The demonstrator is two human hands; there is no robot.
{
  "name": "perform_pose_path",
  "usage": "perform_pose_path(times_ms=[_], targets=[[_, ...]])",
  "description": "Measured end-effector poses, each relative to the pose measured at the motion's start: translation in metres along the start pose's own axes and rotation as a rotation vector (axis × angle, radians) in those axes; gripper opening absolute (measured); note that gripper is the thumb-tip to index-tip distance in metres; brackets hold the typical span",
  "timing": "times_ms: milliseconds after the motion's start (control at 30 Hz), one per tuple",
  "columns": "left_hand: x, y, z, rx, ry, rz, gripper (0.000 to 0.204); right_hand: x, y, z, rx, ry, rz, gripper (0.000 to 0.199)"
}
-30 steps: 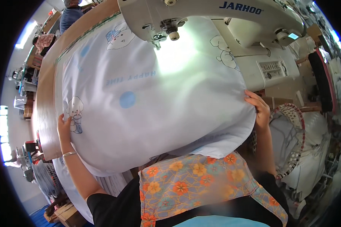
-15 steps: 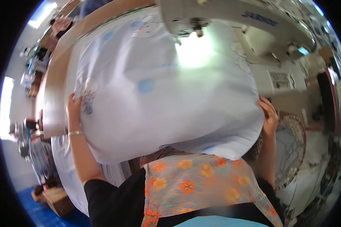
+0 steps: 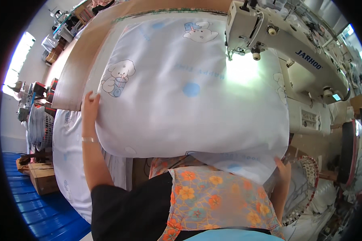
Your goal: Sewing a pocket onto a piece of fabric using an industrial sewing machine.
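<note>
A large white cloth (image 3: 157, 116) printed with cartoon puppies and blue dots lies spread over the sewing table. My left hand (image 3: 91, 106) rests along its left edge beside a printed puppy; thumb and finger stand apart, with no cloth visible between them. At the near right corner is my right hand (image 3: 282, 170), blurred by motion, its fingertips close to the cloth's edge; whether they grip it is unclear. The sewing machine head (image 3: 245, 36) stands over the far right part of the cloth, its lamp throwing a bright patch there. A flap of cloth (image 3: 237, 160) droops at the front edge.
The machine arm (image 3: 309, 56) reaches across from the right. A basket with a patterned rim (image 3: 311, 176) stands below my right side. More printed cloth (image 3: 68, 160) hangs at the left, near a cardboard box (image 3: 43, 177) on the blue floor (image 3: 48, 217).
My view has shifted, so the machine and cloth appear farther right. My right hand has moved from the cloth's right side down toward its near corner. My left hand's fingers have loosened at the edge.
</note>
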State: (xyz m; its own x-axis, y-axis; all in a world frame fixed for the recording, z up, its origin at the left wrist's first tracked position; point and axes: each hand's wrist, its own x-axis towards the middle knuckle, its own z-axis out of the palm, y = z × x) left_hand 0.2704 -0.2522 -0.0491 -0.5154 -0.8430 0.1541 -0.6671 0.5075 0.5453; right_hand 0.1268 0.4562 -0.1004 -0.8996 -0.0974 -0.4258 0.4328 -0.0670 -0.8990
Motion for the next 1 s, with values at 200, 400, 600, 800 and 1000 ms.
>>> perform_pose_path(times_ms=[200,400,600,800,1000], targets=[[-0.123,-0.045,-0.024,-0.517,-0.180,-0.234,0.028,-0.006,-0.002,0.009,-0.092,0.030,-0.096,0.029],[-0.101,-0.009,-0.060,-0.710,0.154,-0.055,0.019,-0.004,-0.050,-0.031,-0.328,0.292,-0.327,0.023],[-0.087,-0.038,-0.049,0.003,0.080,0.054,0.023,-0.003,-0.059,-0.010,-0.524,0.219,-0.081,0.017],[-0.045,0.045,0.013,0.457,0.296,0.577,0.047,0.022,0.016,-0.019,-0.499,0.011,0.002,0.012],[0.046,0.302,0.162,0.101,-0.017,1.295,0.024,0.024,0.002,-0.004,-0.590,0.011,-0.026,0.010]])
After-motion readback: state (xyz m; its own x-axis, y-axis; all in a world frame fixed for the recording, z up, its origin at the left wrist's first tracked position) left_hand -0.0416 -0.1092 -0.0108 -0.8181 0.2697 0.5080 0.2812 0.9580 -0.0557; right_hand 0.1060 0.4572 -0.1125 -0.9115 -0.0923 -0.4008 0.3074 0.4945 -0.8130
